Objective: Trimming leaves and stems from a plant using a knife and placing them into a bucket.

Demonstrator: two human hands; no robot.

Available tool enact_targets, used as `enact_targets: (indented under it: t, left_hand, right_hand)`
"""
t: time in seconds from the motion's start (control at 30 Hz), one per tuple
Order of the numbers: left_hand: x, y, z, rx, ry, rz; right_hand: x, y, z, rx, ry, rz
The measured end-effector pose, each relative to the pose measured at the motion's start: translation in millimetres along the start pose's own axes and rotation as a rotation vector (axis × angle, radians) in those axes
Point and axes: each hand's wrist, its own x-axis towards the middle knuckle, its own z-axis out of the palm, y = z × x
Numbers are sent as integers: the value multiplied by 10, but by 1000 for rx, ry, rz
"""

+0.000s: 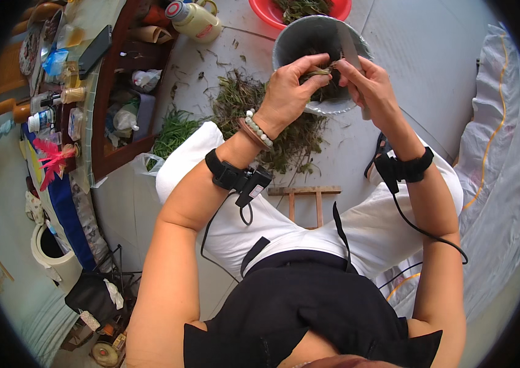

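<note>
Over a lined bin (280, 50), my left hand (293, 89) pinches a small plant stalk (318, 72) between thumb and fingers. My right hand (370, 87) holds a knife (349, 46), its broad blade pointing up and away across the bin's mouth; its thumb is at the stalk's end. Dark plant matter lies inside the bin. Beneath my left forearm spreads a heap of uprooted leafy plants (237, 99) on the floor. Beyond the bin stands a red basin (264, 13) with more greens (303, 8).
Bright green leaves (174, 133) lie beside my knee, near a plastic bag (148, 163). At left stands a wooden cabinet (103, 158) with a phone (95, 51) on top. A thermos (200, 25) is near the basin. Grey sheeting (499, 175) hangs at right.
</note>
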Motion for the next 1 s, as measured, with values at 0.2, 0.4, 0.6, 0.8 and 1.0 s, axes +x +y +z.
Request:
enact_targets:
  t: [0.2,0.4,0.6,0.8,1.0]
  left_hand:
    - [-13,45,49,-170,-64,-104]
    - [-4,49,15,-371,-34,-255]
    - [7,11,-29,-517,45,-306]
    - [4,30,1,-411,88,-272]
    - [-9,-12,-35,-458,65,-287]
  right_hand:
    - [6,-9,21,145,-77,7]
    - [4,25,5,98,55,-27]
    - [-141,19,6,-790,108,-557]
    - [53,258,-96,-996,231,-343]
    - [-140,111,40,-805,79,-512]
